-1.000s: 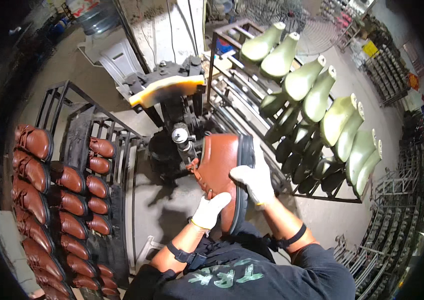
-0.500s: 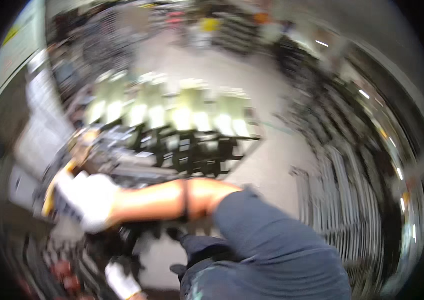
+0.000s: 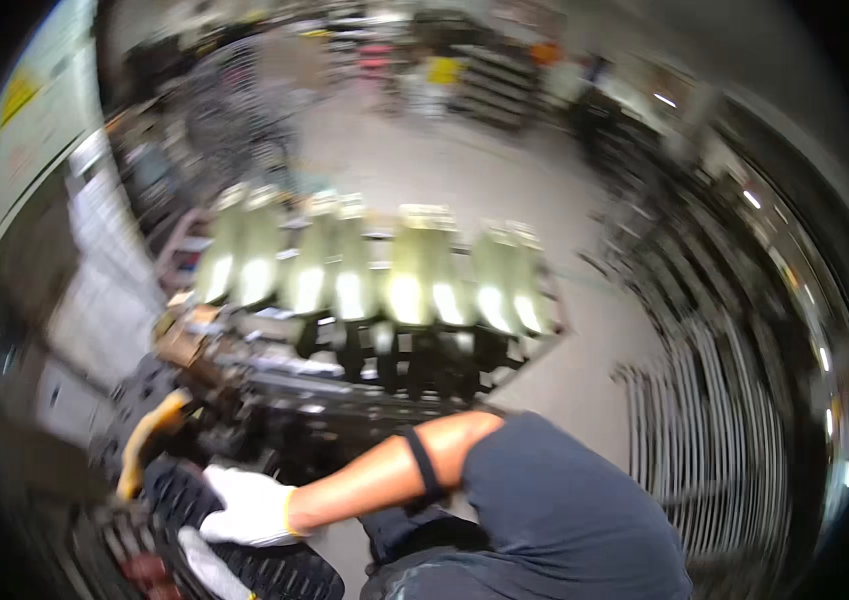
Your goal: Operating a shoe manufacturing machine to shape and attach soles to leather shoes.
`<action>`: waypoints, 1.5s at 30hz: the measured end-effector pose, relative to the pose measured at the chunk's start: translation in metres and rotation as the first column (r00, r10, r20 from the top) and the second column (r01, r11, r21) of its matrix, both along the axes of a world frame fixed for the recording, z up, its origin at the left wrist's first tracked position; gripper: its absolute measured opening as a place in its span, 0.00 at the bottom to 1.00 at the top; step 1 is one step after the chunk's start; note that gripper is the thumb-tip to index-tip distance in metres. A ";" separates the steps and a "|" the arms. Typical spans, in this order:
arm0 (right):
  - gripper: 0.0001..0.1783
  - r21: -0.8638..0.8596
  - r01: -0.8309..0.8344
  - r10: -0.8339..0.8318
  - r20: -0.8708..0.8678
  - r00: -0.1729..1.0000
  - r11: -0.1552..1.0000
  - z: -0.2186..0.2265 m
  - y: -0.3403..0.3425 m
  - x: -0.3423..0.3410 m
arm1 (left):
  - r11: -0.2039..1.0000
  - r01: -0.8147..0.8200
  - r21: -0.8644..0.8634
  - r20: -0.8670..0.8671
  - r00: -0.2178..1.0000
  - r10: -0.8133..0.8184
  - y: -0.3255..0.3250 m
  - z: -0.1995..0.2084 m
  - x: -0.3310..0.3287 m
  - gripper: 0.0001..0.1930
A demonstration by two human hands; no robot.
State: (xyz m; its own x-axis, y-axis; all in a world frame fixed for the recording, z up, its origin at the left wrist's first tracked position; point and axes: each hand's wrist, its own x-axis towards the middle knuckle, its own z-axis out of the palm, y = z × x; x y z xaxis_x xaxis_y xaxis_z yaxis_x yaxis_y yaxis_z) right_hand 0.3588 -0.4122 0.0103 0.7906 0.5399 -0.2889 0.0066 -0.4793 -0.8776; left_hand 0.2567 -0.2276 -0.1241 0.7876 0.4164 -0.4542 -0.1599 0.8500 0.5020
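Note:
My right hand [image 3: 253,508], in a white glove with a yellow cuff edge, reaches across to the lower left and grips a long black slotted part [image 3: 290,575]. The part runs under that hand and shows on both sides of it. Close below, my left hand [image 3: 213,570], also in a white glove, lies closed along the part's edge; its fingers are partly hidden. A curved yellow strip [image 3: 150,440] stands just beyond the part's far end, beside another dark perforated piece [image 3: 135,395].
Shiny pale green panels [image 3: 410,275] stand in a row on a dark rack ahead. Grey rods [image 3: 710,430] line the right side. Pale sheets [image 3: 110,275] hang at the left. Reddish pieces [image 3: 150,575] lie at the lower left. Grey floor [image 3: 595,390] runs between the racks.
My right hand has come down and nearer, from beside the yellow strip onto the black slotted part. My left hand is now close beside it. The view has shifted, with less blur.

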 end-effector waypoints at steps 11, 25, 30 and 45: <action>0.35 0.448 -0.005 0.053 -0.096 0.994 0.894 0.005 0.016 -0.028 | 0.802 0.060 0.595 -0.034 0.998 -0.049 -0.012 0.027 -0.016 0.16; 0.24 0.341 0.194 -0.228 0.063 0.972 0.920 -0.049 -0.025 -0.100 | 0.535 0.227 0.814 -0.047 0.943 -0.329 -0.060 0.038 -0.054 0.14; 0.20 0.339 0.267 -0.341 0.182 0.922 0.902 -0.051 -0.024 -0.111 | 0.349 0.367 0.862 -0.318 0.928 -0.192 -0.080 0.057 -0.064 0.10; 0.46 0.333 -0.338 0.469 -0.511 0.720 0.880 -0.105 -0.063 -0.225 | 0.981 0.136 -0.141 -0.008 0.990 -0.138 -0.055 -0.157 -0.288 0.22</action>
